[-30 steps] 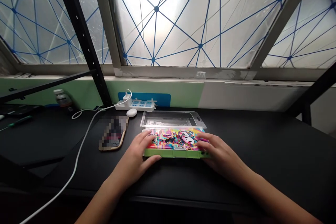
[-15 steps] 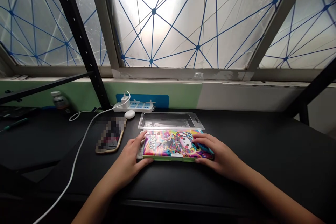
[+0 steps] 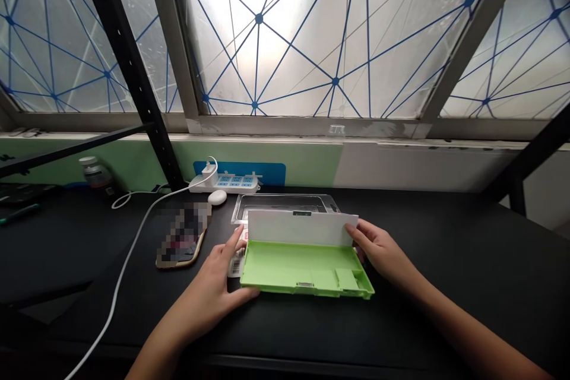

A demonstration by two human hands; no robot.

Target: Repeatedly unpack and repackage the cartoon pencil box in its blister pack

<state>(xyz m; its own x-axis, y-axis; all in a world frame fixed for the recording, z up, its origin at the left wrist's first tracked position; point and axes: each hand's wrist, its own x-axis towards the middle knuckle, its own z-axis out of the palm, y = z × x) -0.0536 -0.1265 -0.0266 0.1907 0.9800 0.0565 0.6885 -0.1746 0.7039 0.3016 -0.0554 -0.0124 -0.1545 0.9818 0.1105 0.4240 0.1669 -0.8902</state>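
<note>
A pencil case (image 3: pixel 285 267) lies on the black desk with its lid raised. Its bright green tray holds nothing that I can see, and a small compartment with a flap sits at the right end. The lid's white inner face (image 3: pixel 298 228) stands up along the back. My right hand (image 3: pixel 376 246) pinches the lid's right edge, thumb on the inside and fingers behind. My left hand (image 3: pixel 218 276) grips the case's left end, thumb at the front corner and fingers toward the back. Part of a printed card with a barcode (image 3: pixel 236 264) shows beside those fingers.
A clear plastic package (image 3: pixel 240 208) lies behind the case. To the left are a phone (image 3: pixel 196 249), a white earbud case (image 3: pixel 217 198) and a long white cable (image 3: pixel 129 267). A power strip (image 3: pixel 227 183) rests by the wall. Black shelf posts (image 3: pixel 133 71) flank the desk.
The pencil case's lid, with its colourful printed face up before, has been lifted, showing the green inside. My right hand rose with the lid; my left hand stayed at the left end.
</note>
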